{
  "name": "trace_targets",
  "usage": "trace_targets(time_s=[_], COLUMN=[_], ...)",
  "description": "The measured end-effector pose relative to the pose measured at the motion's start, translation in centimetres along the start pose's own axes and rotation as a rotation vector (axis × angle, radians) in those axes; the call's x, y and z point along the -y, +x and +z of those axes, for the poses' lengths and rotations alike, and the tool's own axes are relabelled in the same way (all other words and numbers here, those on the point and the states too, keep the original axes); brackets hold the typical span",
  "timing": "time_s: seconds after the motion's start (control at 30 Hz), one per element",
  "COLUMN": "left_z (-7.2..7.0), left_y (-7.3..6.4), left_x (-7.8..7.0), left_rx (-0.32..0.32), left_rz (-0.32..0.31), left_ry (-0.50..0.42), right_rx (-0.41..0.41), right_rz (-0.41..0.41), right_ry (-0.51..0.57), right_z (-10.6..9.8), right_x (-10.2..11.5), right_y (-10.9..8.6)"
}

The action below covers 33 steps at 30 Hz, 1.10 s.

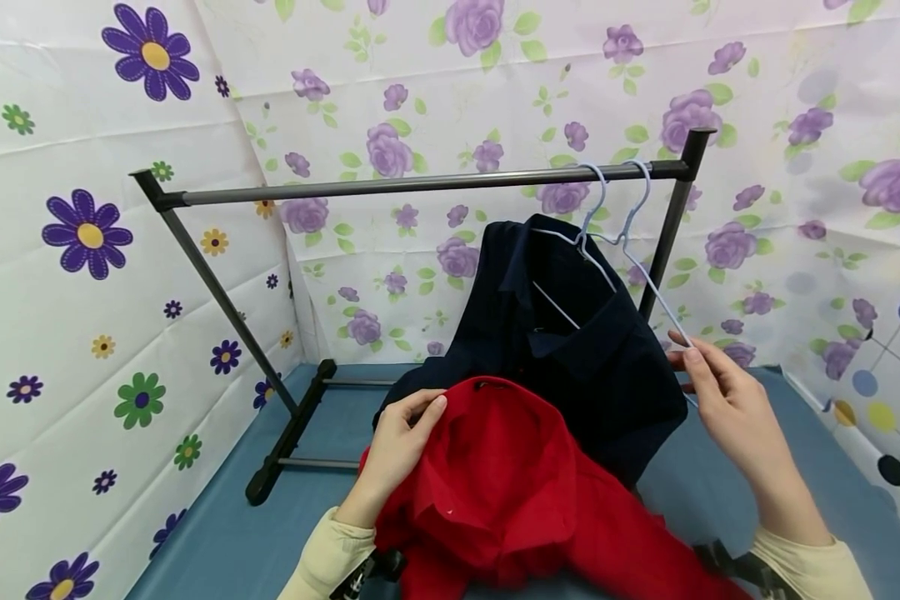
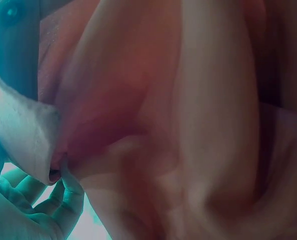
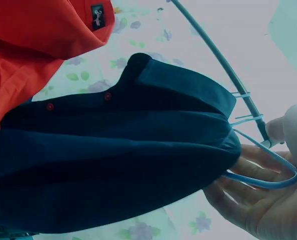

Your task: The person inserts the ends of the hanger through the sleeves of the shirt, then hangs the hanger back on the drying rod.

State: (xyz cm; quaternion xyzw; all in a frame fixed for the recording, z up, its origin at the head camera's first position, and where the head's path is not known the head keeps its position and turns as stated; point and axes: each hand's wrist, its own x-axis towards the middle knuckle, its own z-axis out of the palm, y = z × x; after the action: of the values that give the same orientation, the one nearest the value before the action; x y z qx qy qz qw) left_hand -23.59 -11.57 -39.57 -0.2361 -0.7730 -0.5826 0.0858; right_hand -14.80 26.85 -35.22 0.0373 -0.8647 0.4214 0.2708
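My left hand [image 1: 399, 437] pinches the collar edge of a red shirt [image 1: 495, 500]. That shirt hangs in front of a dark navy shirt [image 1: 592, 375], with its neck opening facing up. The left wrist view is mostly filled by blurred cloth, with fingertips at a collar edge. My right hand [image 1: 735, 408] holds one arm of a light-blue hanger [image 1: 663, 304], whose hook is over the rail; in the right wrist view the rounded hanger end [image 3: 283, 175] lies between thumb and fingers. Another hanger [image 1: 592, 208] carries the navy shirt from the same rail.
A dark metal clothes rack [image 1: 390, 185] spans the view, its left foot [image 1: 288, 437] on a blue-covered surface [image 1: 217, 533]. Flower-printed sheets [image 1: 405, 75] stand behind and at the left. Both hangers sit close to the right post [image 1: 671, 233].
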Motion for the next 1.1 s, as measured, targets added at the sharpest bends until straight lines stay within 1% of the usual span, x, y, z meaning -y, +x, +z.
trace_targets(time_s=[0.23, 0.43, 0.6, 0.7, 1.0, 1.1], left_z=[-0.01, -0.04, -0.08, -0.08, 0.0, 0.02], left_y=[0.05, 0.18, 0.15, 0.09, 0.04, 0.04], left_x=[0.26, 0.31, 0.3, 0.37, 0.33, 0.26], left_rx=[0.002, 0.003, -0.003, -0.007, -0.011, -0.005], left_rz=[0.009, -0.002, 0.001, -0.001, 0.006, 0.0], left_ry=[0.021, 0.028, 0.031, 0.034, 0.021, 0.014], right_rx=[-0.044, -0.086, -0.115, -0.131, -0.225, -0.259], right_rz=[0.026, -0.016, -0.032, -0.056, -0.109, -0.11], right_ry=[-0.017, 0.017, 0.04, 0.066, 0.104, 0.114], right_z=[0.45, 0.41, 0.34, 0.27, -0.14, -0.38], right_x=[0.18, 0.23, 0.47, 0.49, 0.85, 0.89], right_y=[0.0, 0.1, 0.15, 0.14, 0.13, 0.01])
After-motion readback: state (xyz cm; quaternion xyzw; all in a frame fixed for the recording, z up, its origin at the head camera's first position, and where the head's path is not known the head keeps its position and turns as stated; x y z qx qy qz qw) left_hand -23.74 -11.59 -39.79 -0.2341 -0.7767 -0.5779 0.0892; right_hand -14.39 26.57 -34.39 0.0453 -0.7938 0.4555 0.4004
